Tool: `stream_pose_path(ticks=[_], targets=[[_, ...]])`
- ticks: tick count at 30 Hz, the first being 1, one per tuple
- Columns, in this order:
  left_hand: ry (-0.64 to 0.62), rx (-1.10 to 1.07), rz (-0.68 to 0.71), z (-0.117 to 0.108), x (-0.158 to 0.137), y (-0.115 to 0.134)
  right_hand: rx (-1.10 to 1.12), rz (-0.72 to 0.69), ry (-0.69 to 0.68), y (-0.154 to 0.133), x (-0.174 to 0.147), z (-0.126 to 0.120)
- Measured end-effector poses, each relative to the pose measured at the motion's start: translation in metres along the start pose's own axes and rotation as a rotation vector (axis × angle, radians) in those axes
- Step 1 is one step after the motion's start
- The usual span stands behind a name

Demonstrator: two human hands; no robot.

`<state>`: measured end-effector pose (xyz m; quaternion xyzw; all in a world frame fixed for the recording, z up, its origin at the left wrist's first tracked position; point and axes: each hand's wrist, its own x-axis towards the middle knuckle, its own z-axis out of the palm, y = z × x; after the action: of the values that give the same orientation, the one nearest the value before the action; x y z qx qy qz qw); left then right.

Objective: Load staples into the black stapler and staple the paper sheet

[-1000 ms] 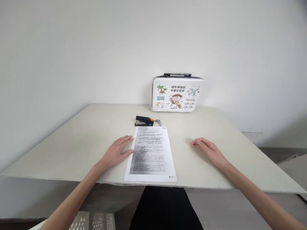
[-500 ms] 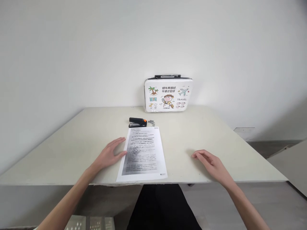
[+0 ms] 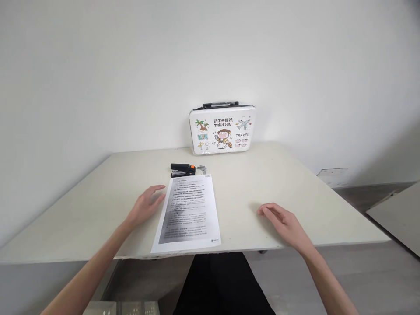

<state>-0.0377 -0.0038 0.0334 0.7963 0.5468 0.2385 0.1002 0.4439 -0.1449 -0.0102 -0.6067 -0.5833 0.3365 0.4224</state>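
Note:
A printed sheet of paper (image 3: 188,212) lies on the white table, its near edge at the table's front. Just left of it rests my left hand (image 3: 146,204), fingers stretched and thumb spread, with nothing held; the fingertips come close to the sheet's left edge. My right hand (image 3: 280,221) rests on the table some way right of the sheet, fingers loosely curled in, thumb against them, and nothing shows in it. Beyond the sheet's top edge lies a black stapler (image 3: 183,169) with an orange part. Beside the stapler are several small strips of staples (image 3: 201,168).
A white case (image 3: 223,131) with cartoon prints and a black handle stands at the back of the table (image 3: 98,197), near the wall. Below the front edge, a pale perforated item (image 3: 131,308) shows at the lower left.
The view has shifted slightly, so the case, stapler and sheet appear a little further left. My left hand has drawn slightly back from the sheet's edge. The right hand keeps its curled pose.

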Motion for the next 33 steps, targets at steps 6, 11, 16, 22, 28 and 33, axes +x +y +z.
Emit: stream_pose_path(ticks=[6,11,16,22,28,33], targets=[[0.208,0.094,0.203,0.010,0.061,0.012,0.019,0.010,0.002,0.000,0.000,0.000],[0.189,0.246,0.242,0.011,0.109,0.029,0.028,0.006,-0.003,-0.001,0.001,0.000],[0.016,0.376,0.220,0.016,0.144,0.035,0.040,0.003,-0.005,-0.004,0.000,0.000],[-0.113,0.451,0.204,0.023,0.164,0.032,0.052,0.010,0.003,-0.008,0.000,0.000],[-0.160,0.521,0.194,0.021,0.168,0.033,0.049,0.002,-0.010,-0.009,-0.001,-0.001],[-0.175,0.561,0.189,0.015,0.171,0.034,0.057,-0.007,-0.004,-0.010,-0.001,-0.001]])
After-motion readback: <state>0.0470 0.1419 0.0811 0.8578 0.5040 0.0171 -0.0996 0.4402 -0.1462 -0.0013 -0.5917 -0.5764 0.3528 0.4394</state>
